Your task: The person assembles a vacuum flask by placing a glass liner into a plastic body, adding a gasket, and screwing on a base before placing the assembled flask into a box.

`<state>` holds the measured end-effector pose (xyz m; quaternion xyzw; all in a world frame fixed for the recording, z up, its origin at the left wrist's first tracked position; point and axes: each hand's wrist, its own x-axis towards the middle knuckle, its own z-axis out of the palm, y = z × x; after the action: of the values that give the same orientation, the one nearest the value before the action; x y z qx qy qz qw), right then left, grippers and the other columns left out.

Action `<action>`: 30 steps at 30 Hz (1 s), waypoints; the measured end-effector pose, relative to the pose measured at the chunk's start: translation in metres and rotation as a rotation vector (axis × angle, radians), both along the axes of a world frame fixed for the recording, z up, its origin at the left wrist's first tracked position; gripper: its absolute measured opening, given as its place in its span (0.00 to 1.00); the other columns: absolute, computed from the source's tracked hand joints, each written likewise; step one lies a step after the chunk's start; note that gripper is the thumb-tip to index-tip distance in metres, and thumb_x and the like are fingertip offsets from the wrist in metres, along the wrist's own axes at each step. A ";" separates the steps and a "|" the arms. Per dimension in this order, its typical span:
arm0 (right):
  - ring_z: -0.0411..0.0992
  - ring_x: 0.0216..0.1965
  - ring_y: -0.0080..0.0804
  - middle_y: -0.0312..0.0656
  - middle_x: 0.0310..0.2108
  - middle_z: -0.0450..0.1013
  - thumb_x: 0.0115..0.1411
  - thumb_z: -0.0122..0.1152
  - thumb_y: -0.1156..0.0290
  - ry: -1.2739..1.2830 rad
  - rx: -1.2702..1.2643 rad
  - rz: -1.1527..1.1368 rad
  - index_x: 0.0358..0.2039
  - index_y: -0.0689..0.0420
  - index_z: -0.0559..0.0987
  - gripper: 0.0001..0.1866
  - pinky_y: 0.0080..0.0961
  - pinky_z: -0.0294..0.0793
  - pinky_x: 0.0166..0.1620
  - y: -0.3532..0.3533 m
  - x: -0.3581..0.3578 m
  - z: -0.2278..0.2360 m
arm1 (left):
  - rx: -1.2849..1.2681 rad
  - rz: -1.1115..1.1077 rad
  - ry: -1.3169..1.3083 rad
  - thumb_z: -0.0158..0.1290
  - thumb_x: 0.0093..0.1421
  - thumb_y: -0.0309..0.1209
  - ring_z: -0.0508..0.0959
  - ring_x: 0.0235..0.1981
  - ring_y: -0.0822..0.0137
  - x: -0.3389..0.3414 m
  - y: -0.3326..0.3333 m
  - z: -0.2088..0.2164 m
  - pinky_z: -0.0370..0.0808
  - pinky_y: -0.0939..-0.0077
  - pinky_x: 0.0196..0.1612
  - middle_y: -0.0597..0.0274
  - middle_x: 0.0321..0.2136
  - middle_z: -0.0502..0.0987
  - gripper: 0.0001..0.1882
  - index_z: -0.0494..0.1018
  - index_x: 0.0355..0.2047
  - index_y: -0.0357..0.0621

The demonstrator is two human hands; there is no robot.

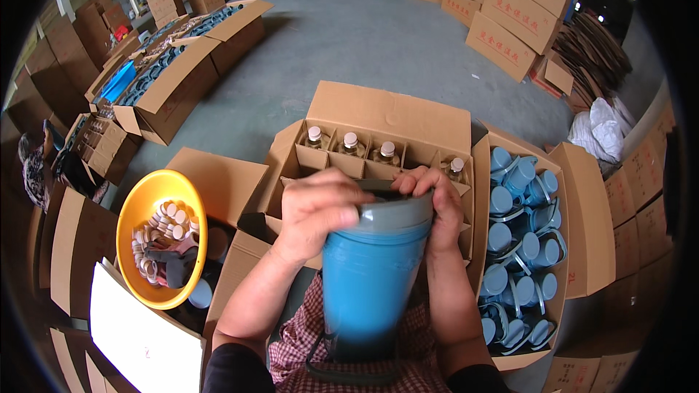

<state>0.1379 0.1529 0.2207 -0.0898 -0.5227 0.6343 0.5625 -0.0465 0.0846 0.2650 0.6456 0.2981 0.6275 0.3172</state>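
Observation:
In front of my body stands a blue thermos jug [373,269] with a grey collar [397,216] round its top; a dark strap or handle [353,372] shows by its lower end. My left hand [317,211] grips the collar, thumb pressed on its side and fingers curled over the top. On the other side my right hand [443,211] wraps the rim with bent fingers. What lies under the fingers at the jug's mouth is mostly hidden. Just beyond is a divided carton [389,105] holding clear bottles [351,147] with white caps.
To the right, an open carton [590,225] holds several blue jug parts [524,291]. At left a yellow basin [125,236] contains white caps and dark cloth, above a white board [135,335]. Stacked cartons [510,22] stand far right; another person [36,167] is far left.

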 end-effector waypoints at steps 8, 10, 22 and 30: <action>0.69 0.33 0.39 0.48 0.29 0.71 0.59 0.54 0.54 0.140 0.248 -0.153 0.25 0.63 0.71 0.21 0.32 0.69 0.40 -0.006 0.003 -0.002 | 0.400 0.093 0.214 0.57 0.49 0.36 0.74 0.21 0.60 0.005 0.000 0.006 0.70 0.71 0.25 0.52 0.22 0.75 0.17 0.77 0.25 0.30; 0.69 0.33 0.39 0.48 0.28 0.71 0.59 0.55 0.54 0.188 0.285 -0.159 0.25 0.63 0.71 0.21 0.33 0.69 0.39 -0.011 0.004 -0.003 | 0.476 0.082 0.270 0.59 0.47 0.37 0.74 0.21 0.60 0.005 -0.001 0.010 0.70 0.72 0.25 0.52 0.21 0.75 0.18 0.77 0.26 0.30; 0.67 0.25 0.33 0.46 0.22 0.68 0.58 0.54 0.47 -0.307 0.454 -0.439 0.18 0.63 0.68 0.28 0.24 0.66 0.30 -0.038 0.012 0.034 | 0.354 0.326 0.826 0.65 0.35 0.45 0.73 0.22 0.56 0.026 -0.033 0.033 0.72 0.68 0.24 0.57 0.22 0.72 0.25 0.71 0.25 0.38; 0.71 0.32 0.36 0.44 0.23 0.72 0.59 0.47 0.42 -0.062 0.264 -0.259 0.20 0.64 0.72 0.32 0.28 0.68 0.39 -0.016 0.005 0.010 | 0.323 0.302 0.784 0.65 0.36 0.44 0.74 0.22 0.57 0.016 -0.027 0.023 0.72 0.69 0.24 0.56 0.21 0.72 0.25 0.72 0.26 0.36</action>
<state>0.1425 0.1366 0.2307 -0.1014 -0.6025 0.4793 0.6300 -0.0304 0.0580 0.2881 0.8251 0.3848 0.4132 -0.0196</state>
